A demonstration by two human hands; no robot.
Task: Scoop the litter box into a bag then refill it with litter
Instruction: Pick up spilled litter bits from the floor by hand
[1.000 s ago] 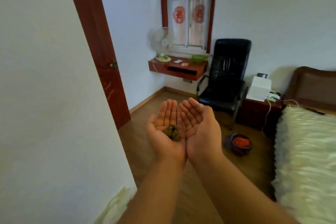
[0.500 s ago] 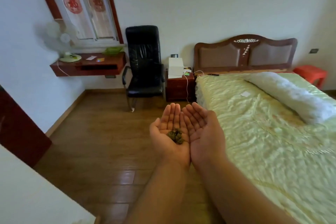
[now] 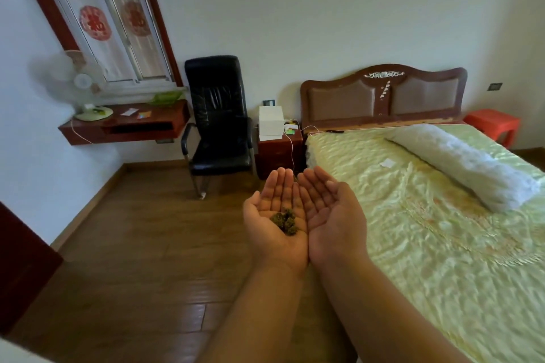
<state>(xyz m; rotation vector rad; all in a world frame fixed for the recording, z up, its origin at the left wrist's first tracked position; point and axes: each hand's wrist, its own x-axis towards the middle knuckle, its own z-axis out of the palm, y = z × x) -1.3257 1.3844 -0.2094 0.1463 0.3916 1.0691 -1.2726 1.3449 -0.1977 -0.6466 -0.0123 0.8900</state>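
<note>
Single head view, standing height, looks forward and down; hands (image 3: 305, 215) near, bed (image 3: 442, 230) right.

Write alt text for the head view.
Two open hands, left hand and right hand, are cupped side by side, a small dark clump on the left palm. Behind stand a black chair, nightstand and bed.

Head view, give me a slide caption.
Cupped left hand and right hand carry a dark clump beside the bed.
</note>
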